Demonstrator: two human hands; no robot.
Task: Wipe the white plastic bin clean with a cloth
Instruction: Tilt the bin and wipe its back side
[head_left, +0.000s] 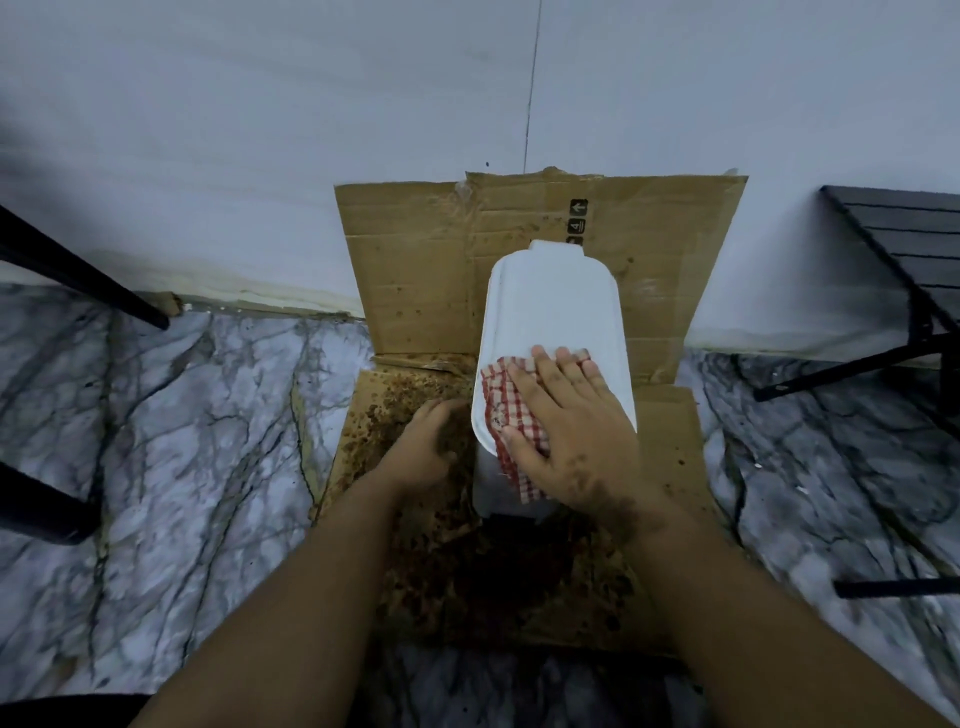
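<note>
The white plastic bin (553, 306) stands on a sheet of cardboard, its flat white face turned up toward me. A red-and-white checked cloth (511, 410) lies on the near half of that face. My right hand (563, 421) presses flat on the cloth with fingers straight and spread; its back is smeared with dark dirt. My left hand (426, 447) rests against the bin's left side, low by the cardboard, its fingers partly hidden behind the bin's edge.
The flattened cardboard (415, 270) leans up the white wall and covers the marble floor (197, 447); its near part is covered in brown dirt (467, 571). A dark slatted table (904, 234) stands at the right. Black furniture legs (78, 275) stand at the left.
</note>
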